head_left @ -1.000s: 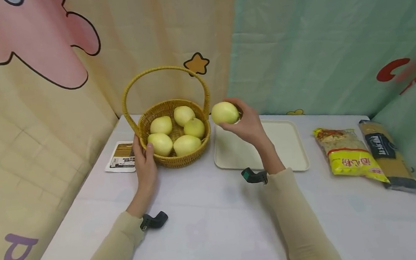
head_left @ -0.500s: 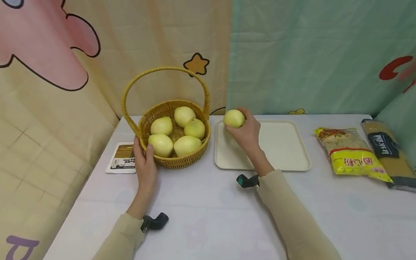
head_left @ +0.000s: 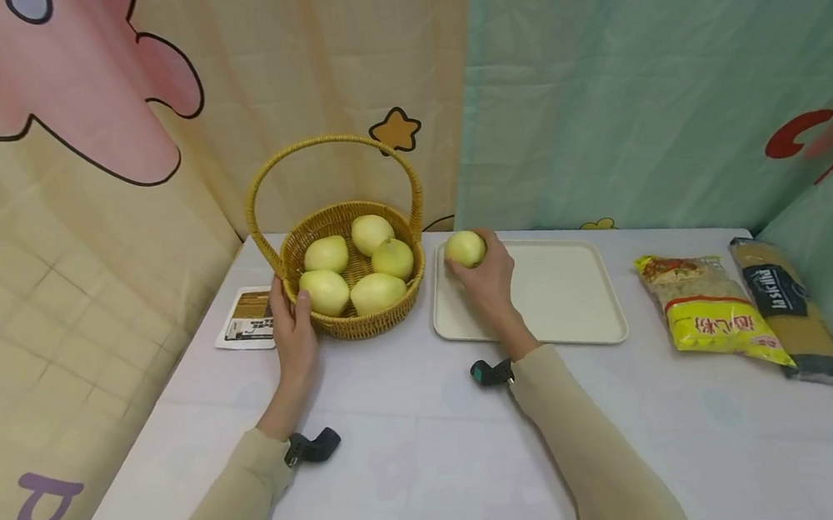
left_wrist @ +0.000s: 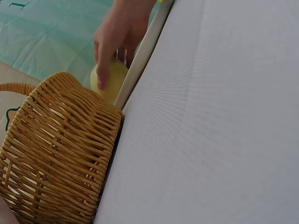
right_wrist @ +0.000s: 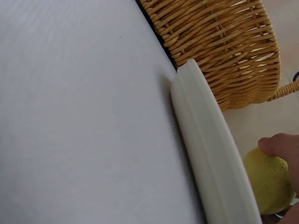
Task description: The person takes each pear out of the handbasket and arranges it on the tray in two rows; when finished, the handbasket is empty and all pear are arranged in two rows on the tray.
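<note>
A wicker basket [head_left: 364,325] with a tall arched handle stands at the back left, several pale yellow pears [head_left: 378,294] inside it. My left hand [head_left: 294,334] grips its left side, thumb near the rim. In my right hand [head_left: 489,278] is another pale yellow pear [head_left: 464,249], held over the back left corner of a cream rectangular tray [head_left: 566,292]. The right wrist view shows brown specks on that pear [right_wrist: 268,182], low behind the tray's raised edge [right_wrist: 205,140]. Whether it touches the tray is hidden.
A flat printed packet [head_left: 247,320] lies left of the basket. To the tray's right are a yellow and clear food bag [head_left: 715,311] and a brown pack [head_left: 794,311]. Printed curtains [head_left: 596,92] hang behind the white-covered table [head_left: 407,478].
My right hand has carried the pear from beside the basket's rim rightward and down to the tray's back left corner. The left hand has stayed on the basket.
</note>
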{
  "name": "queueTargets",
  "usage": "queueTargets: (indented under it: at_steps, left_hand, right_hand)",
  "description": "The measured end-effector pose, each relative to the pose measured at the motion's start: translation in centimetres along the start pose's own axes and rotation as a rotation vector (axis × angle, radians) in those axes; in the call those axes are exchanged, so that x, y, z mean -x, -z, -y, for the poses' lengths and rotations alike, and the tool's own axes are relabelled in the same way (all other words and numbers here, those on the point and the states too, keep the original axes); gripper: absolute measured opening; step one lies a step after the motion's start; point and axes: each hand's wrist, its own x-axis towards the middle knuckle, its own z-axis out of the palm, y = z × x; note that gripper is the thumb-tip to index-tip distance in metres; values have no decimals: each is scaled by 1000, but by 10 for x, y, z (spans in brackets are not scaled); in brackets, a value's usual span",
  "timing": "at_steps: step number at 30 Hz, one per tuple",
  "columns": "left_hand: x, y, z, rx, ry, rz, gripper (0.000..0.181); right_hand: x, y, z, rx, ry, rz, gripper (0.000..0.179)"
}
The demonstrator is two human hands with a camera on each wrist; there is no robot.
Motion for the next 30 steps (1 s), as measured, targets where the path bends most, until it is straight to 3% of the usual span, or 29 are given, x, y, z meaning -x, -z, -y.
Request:
queueTargets:
  at_steps: [5, 10, 14, 16, 23, 30]
  left_hand:
    - [2, 1, -4, 12, 13, 9, 65]
    - [10, 2, -31, 20, 34, 29, 65]
    - [14, 2, -41, 26, 37, 36, 64]
    - [12, 2, -38, 34, 38, 33, 64]
    - [0, -1, 0, 8, -11, 4, 65]
    - [0, -1, 1, -13, -14, -9, 65]
  right_hand:
    - [0, 2, 4, 28, -29, 45, 65]
    - [-2, 7, 8, 52, -67, 99, 73]
    - [-4, 11, 10, 50, -88, 115, 77]
    - [-5, 12, 11, 50, -90, 116, 78]
    - [-8, 19, 21, 42, -31, 83, 79]
    - [-3, 24, 57, -2, 5, 129, 84]
